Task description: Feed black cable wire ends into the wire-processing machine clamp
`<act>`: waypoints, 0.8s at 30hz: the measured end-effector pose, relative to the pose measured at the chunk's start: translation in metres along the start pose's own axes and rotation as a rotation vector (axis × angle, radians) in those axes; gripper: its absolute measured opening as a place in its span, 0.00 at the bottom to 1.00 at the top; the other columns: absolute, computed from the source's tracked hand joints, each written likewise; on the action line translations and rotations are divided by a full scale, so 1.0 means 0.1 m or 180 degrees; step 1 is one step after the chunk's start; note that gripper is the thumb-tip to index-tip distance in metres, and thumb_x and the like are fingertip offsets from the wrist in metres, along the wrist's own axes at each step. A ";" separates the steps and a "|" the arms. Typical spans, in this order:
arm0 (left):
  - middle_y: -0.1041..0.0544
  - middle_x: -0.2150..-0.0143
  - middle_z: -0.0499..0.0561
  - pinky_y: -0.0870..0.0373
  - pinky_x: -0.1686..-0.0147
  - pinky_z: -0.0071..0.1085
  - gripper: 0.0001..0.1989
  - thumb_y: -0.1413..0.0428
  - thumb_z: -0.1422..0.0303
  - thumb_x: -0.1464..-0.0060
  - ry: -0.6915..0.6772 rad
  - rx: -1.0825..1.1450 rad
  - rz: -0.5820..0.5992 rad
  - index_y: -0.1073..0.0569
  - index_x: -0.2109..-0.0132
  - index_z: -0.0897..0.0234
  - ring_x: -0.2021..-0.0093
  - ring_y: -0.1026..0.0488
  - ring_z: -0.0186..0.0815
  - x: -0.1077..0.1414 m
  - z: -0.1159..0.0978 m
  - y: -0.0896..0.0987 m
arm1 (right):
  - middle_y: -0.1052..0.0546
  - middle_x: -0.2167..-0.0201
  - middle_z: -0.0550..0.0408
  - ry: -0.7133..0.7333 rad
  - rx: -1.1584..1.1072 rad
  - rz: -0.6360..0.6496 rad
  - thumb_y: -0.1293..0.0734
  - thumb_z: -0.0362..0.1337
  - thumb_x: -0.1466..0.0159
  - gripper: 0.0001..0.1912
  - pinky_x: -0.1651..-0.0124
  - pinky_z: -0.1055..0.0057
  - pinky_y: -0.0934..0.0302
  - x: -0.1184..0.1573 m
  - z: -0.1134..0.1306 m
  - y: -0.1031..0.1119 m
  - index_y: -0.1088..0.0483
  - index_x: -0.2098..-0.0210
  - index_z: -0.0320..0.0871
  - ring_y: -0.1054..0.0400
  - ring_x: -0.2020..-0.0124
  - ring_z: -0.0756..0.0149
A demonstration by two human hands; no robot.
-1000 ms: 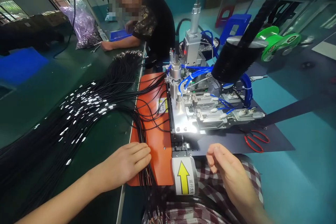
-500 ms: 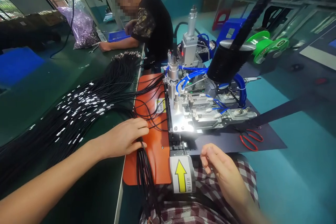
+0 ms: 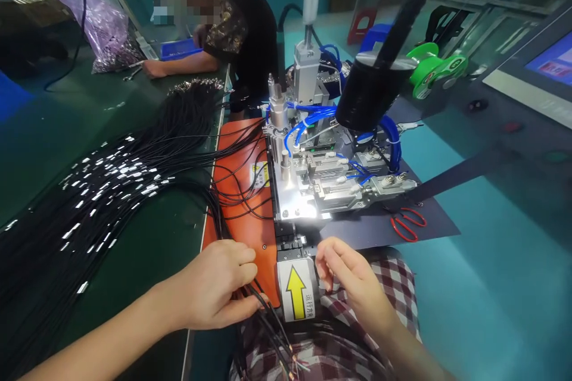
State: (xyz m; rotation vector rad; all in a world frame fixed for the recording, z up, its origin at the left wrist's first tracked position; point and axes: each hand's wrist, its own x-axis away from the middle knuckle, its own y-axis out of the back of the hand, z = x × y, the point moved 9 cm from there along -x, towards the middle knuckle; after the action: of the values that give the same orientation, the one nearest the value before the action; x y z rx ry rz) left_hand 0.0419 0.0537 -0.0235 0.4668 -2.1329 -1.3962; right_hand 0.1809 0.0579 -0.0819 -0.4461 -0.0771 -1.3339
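My left hand (image 3: 223, 283) is closed around a bunch of black cables (image 3: 270, 315) over the near end of the orange plate. The cables' stripped ends, with copper and thin coloured wires bared, hang over my lap. My right hand (image 3: 346, 274) is loosely curled beside the white label with a yellow arrow (image 3: 295, 294), and nothing shows in its fingers. In front of both hands stands a metal machine (image 3: 308, 184) with cylinders and blue air tubes. More black cables cross the orange plate (image 3: 241, 131) and reach the machine's left side.
A large pile of black cables (image 3: 120, 172) with shiny ends covers the green table (image 3: 147, 256) on the left. Red-handled scissors (image 3: 409, 224) lie right of the machine. A black cylinder (image 3: 373, 92) hangs above it. Across the table, a person (image 3: 250, 24) sits near a plastic bag (image 3: 105, 30).
My left hand has moved toward me along the cables, lifting their stripped ends into clearer view. My right hand stays curled near the arrow label. The camera view has shifted.
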 end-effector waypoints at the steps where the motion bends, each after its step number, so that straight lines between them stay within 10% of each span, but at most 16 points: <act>1: 0.40 0.76 0.47 0.49 0.75 0.34 0.15 0.55 0.62 0.44 0.0017 0.0110 -0.0046 0.44 0.76 0.62 0.76 0.44 0.34 0.00 0.02 0.02 | 0.37 0.78 0.62 0.0000 -0.0005 0.0003 0.40 0.48 0.36 0.15 0.73 0.75 0.48 0.00 -0.01 0.00 0.36 0.71 0.42 0.44 0.78 0.73; 16: 0.30 0.65 0.50 0.36 0.64 0.31 0.09 0.56 0.72 0.40 0.0114 0.1491 -0.0314 0.32 0.60 0.61 0.64 0.33 0.37 -0.27 -0.33 0.21 | 0.36 0.78 0.61 0.0056 -0.0183 0.0131 0.43 0.48 0.34 0.16 0.72 0.73 0.48 0.00 0.00 -0.01 0.36 0.68 0.42 0.43 0.77 0.72; 24: 0.29 0.75 0.44 0.40 0.84 0.22 0.13 0.55 0.61 0.39 0.1329 0.3287 -0.0737 0.28 0.60 0.60 0.82 0.34 0.28 -0.42 0.04 -0.15 | 0.35 0.78 0.61 0.0070 -0.0259 -0.0078 0.42 0.48 0.35 0.16 0.72 0.72 0.48 -0.06 0.00 0.08 0.36 0.69 0.43 0.43 0.78 0.72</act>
State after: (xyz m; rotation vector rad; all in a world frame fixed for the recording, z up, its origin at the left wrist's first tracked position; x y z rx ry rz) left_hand 0.0730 0.0740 -0.0486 1.2789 -2.3167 -0.1229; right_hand 0.1872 0.0650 -0.0863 -0.5006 -0.0100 -1.3693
